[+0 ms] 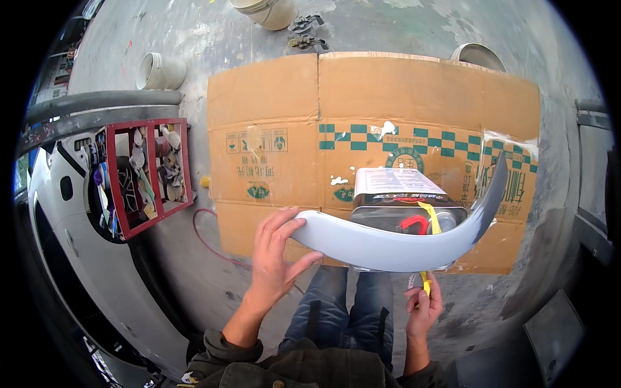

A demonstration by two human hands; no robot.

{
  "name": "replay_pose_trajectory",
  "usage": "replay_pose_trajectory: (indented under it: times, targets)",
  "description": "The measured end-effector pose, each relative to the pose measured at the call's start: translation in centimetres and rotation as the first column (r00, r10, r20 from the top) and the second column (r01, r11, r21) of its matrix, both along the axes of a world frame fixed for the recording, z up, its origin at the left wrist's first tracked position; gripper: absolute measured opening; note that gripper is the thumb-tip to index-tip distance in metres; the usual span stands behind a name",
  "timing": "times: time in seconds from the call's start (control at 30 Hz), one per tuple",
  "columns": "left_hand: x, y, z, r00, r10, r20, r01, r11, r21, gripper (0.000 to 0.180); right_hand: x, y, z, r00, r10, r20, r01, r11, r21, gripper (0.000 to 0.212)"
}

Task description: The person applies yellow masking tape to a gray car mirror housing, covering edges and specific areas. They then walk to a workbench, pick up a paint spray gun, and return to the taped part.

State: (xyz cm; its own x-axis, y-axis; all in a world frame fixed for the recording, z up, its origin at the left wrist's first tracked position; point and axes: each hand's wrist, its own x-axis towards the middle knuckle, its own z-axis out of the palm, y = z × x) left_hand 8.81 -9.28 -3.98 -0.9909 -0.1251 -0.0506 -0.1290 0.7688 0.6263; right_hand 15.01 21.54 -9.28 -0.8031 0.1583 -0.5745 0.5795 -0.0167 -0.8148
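Observation:
A long, curved, light grey panel (381, 249), like a wheel-arch trim, spans the rectangular tin (401, 184) in front of me. Its right end sweeps up to a point. My left hand (272, 258) grips the panel's left end, fingers on the upper edge and thumb by the lower one. Behind the panel show the tin's red handle (415, 224), its round cap (446, 222) and a yellow strip (431, 218). Below the panel, my right hand (424, 309) is closed on a small grey and yellow piece (420, 282), whose kind I cannot make out.
Flattened cardboard (265, 181) with white spatters lies under the tin. A red-framed rack (152, 174) full of odds and ends stands at left beside a light-coloured car (81, 239). Buckets (162, 71) stand beyond the cardboard, and a thin red hose (200, 236) curves along the floor.

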Motion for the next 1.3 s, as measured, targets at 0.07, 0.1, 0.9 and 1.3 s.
replay_pose_trajectory:
  times: [0.07,0.1,0.9,1.3]
  targets:
    - [0.6,-0.4,-0.8,0.999,0.036,-0.018,-0.036,0.999,0.037,0.057,0.0,-0.5,0.1,1.0,0.02,0.013,-0.019,0.999,-0.043,0.042]
    - [0.9,-0.6,-1.2,0.998,0.054,-0.028,-0.053,0.997,0.054,0.055,-0.2,-0.8,0.4,0.999,0.041,0.034,-0.039,0.997,-0.062,0.041]
    - [6.8,-5.9,-9.3,0.78,0.322,0.537,-0.611,0.204,0.765,0.023,3.0,-7.4,1.0,0.996,0.068,0.052,-0.06,0.987,-0.148,0.041]
    - [13.6,7.3,-4.7,0.764,-0.356,0.539,-0.22,0.641,0.735,0.037,9.7,-6.0,0.5,0.941,0.328,-0.084,-0.334,0.94,-0.065,0.059]
